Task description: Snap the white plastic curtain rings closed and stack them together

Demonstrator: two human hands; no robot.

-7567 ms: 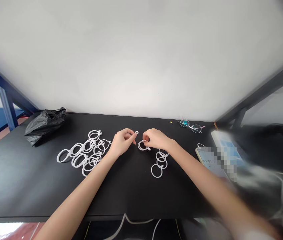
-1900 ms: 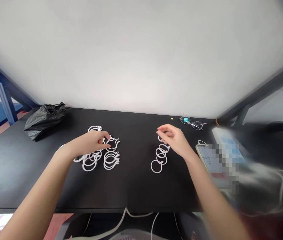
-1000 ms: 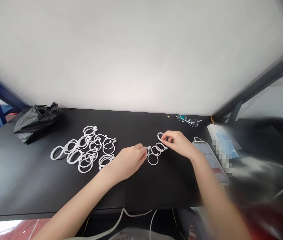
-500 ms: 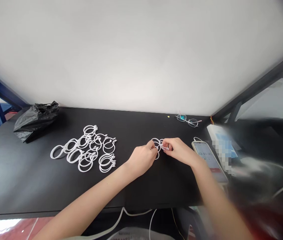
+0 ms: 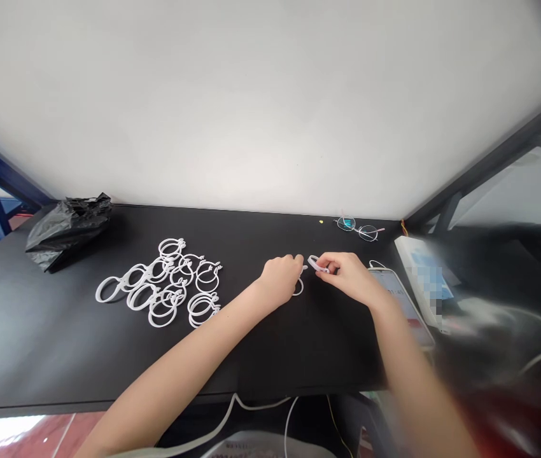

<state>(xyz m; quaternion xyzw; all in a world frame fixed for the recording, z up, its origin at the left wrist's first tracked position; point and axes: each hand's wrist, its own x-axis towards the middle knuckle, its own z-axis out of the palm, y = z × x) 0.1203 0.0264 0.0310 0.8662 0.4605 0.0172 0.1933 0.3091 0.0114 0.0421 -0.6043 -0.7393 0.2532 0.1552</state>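
Note:
Between the thumb and fingers of my right hand (image 5: 347, 270) is a white plastic ring (image 5: 313, 261), tilted and seen almost edge-on just above the table. My left hand (image 5: 282, 278) is close by on the left, its fingers curled down and closed. Whatever those fingers grip is hidden behind the knuckles. Part of another white ring (image 5: 300, 287) shows beside the left fingertips, the rest of it covered by the hand. Further left, a loose cluster of similar white rings (image 5: 162, 317) with small tabs lies on the black table (image 5: 251, 356), several overlapping.
A crumpled black plastic bag (image 5: 70, 229) sits at the back left. Eyeglasses (image 5: 367, 233) lie at the back right. Beside my right forearm are a phone (image 5: 408, 312) with a cable and a white-and-blue box (image 5: 426, 273). A pale wall (image 5: 261, 108) rises behind the table.
My right hand has lifted slightly up and away from my left, carrying its ring apart from the others. My left hand has shifted a little up and right.

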